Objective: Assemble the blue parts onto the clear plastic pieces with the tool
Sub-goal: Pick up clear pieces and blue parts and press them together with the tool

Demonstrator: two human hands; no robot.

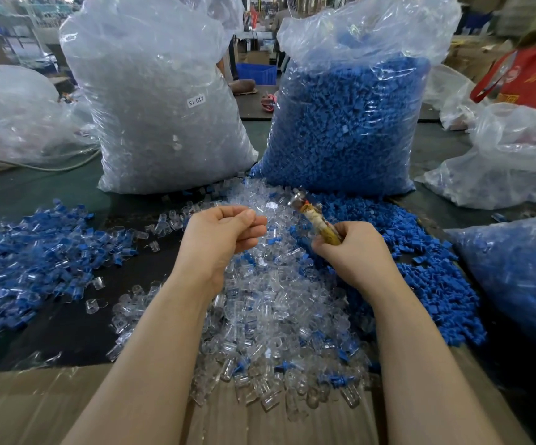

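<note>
right hand (353, 248) grips tool (311, 216) | left hand (225, 232) curled — above clear pieces (270, 313)

My left hand (220, 234) curls its fingers inward, and I cannot tell whether they hold anything. My right hand (353, 250) covers the lower handle of the tool (311, 216), and its metal tip is blurred. The blue bag on the right (517, 277) is cut off by the edge. The red bag (530, 78) beyond is also cropped, its print unreadable.

Factory floor: bulk bags (164, 101) of plastic parts.
</note>
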